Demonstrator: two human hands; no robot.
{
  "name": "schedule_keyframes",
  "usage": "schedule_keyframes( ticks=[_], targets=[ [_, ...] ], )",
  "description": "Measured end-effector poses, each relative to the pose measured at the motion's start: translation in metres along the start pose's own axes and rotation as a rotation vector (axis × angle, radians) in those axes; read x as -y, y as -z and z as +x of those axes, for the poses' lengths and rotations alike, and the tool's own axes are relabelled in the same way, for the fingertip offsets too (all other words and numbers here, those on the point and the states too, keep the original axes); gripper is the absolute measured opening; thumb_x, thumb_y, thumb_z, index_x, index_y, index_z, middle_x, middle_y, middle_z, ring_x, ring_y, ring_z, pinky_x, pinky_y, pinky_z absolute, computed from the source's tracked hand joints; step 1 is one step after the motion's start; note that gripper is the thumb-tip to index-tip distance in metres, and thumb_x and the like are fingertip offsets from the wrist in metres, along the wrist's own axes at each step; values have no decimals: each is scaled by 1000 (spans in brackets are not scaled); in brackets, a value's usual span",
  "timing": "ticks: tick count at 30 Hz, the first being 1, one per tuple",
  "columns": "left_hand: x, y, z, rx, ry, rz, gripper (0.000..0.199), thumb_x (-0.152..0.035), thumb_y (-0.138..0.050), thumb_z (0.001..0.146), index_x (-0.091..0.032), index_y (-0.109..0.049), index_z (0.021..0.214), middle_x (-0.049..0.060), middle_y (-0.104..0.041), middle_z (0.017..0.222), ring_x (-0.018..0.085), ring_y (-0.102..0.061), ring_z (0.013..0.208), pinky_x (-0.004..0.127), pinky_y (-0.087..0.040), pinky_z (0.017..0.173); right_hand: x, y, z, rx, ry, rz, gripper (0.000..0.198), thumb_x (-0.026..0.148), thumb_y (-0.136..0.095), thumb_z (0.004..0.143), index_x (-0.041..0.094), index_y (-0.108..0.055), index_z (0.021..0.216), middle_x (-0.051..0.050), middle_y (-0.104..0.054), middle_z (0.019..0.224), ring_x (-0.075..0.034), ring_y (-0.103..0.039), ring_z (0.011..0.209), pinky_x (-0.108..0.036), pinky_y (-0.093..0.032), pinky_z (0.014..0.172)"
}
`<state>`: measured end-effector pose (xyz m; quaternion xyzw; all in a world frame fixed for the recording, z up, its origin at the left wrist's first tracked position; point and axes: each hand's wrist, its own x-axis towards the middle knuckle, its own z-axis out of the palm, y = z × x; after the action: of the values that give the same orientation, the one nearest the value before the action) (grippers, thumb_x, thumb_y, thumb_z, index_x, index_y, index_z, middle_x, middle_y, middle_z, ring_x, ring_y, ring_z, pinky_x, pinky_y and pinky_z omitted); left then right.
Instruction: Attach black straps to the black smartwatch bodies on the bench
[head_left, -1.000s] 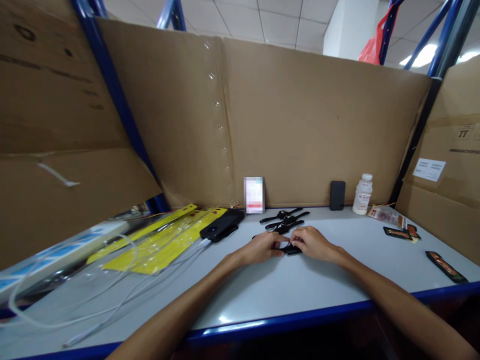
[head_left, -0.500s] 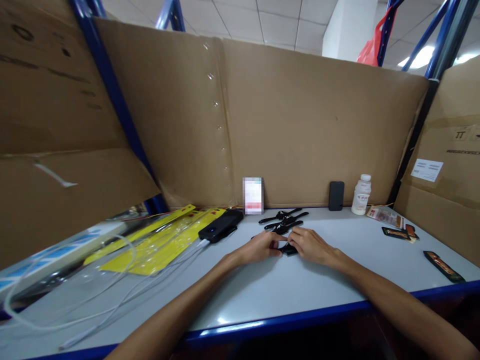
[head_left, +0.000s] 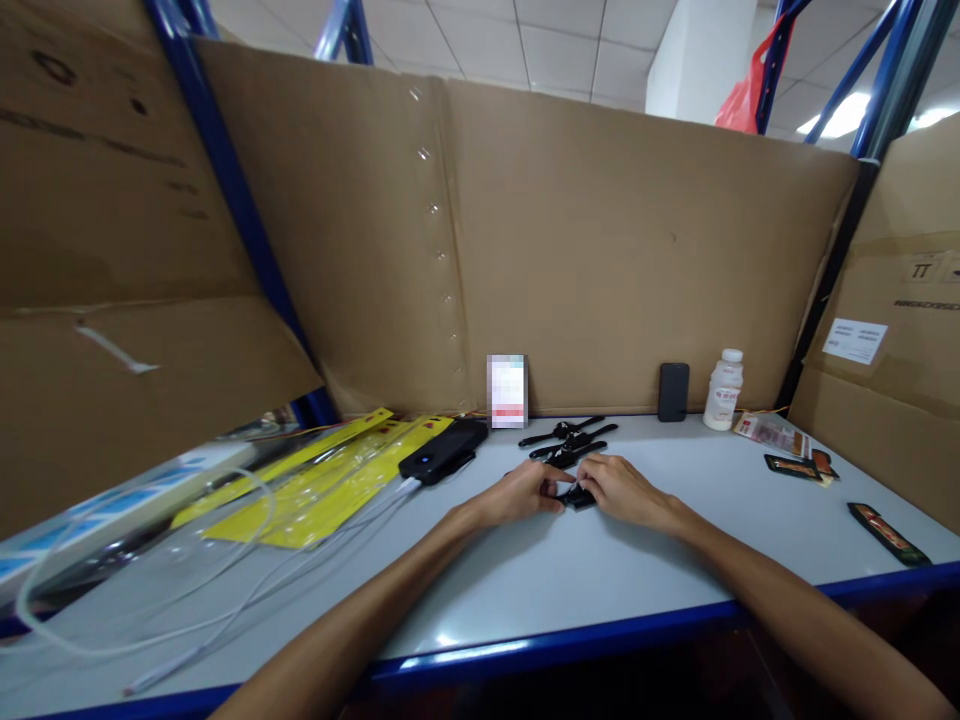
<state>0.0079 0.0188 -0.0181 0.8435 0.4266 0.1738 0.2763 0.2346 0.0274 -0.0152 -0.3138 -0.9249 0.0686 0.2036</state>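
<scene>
right carton [head_left: 877, 430]: boxed sign [head_left: 923, 267] like "TT" | white label [head_left: 855, 341]: print too small | bottle [head_left: 723, 390]: red characters [head_left: 724, 395], unreadable

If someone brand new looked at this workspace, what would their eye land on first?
Most likely the yellow packaging on the left side of the table, its brightest patch. Next, the left hand and right hand, holding a small black item between them, with similar black strapped items just beyond. A red bag stands out at upper right.

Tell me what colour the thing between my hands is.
The thing is black, partly covered; the head view, the only one, shows it.
</scene>
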Motion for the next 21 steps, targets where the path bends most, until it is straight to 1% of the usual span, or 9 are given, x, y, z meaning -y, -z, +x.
schedule_keyframes(
  ticks=[3,8,12,17,21],
  targets=[
    [-1,1,-1,-3,-2,-8,47,-27,-69,77,-17,-75,123,-6,-47,65,12,-38,62,23,-31,60,2,-2,2,-20,-51,-19,15,8,-53,96,15,-66,93,-7,-66,95,-16,-58,81,-28,-40,76],
    [-1,1,-1,10,-5,-6,46,-28,-71,77,-17,-75,122,-6,-46,64,11,-38,62,23,-31,61,1,2,4,19,-1,6,16,6,-54,95,16,-65,88,-5,-66,86,-16,-58,78,-27,-39,74],
    [-1,2,-1,17,-23,-10,44,-28,-70,78,-16,-75,120,-6,-46,64,11,-38,62,23,-32,61,4,-4,2,-11,-7,-62,17,10,-49,100,15,-64,95,-8,-67,95,-17,-60,81,-29,-41,75],
    [0,1,-1,13,-34,-20,45,-27,-70,77,-16,-73,121,-7,-44,64,12,-38,62,23,-32,61,7,-16,3,-13,-7,-154,18,11,-46,101,14,-64,101,-11,-67,101,-20,-63,86,-31,-45,77],
    [4,1,0,9,-25,-16,42,-27,-71,77,-15,-75,117,-6,-45,65,11,-38,62,23,-32,61,7,-12,2,-15,-7,-162,18,11,-47,100,14,-65,99,-11,-67,100,-20,-62,85,-31,-44,76]
  ],
)
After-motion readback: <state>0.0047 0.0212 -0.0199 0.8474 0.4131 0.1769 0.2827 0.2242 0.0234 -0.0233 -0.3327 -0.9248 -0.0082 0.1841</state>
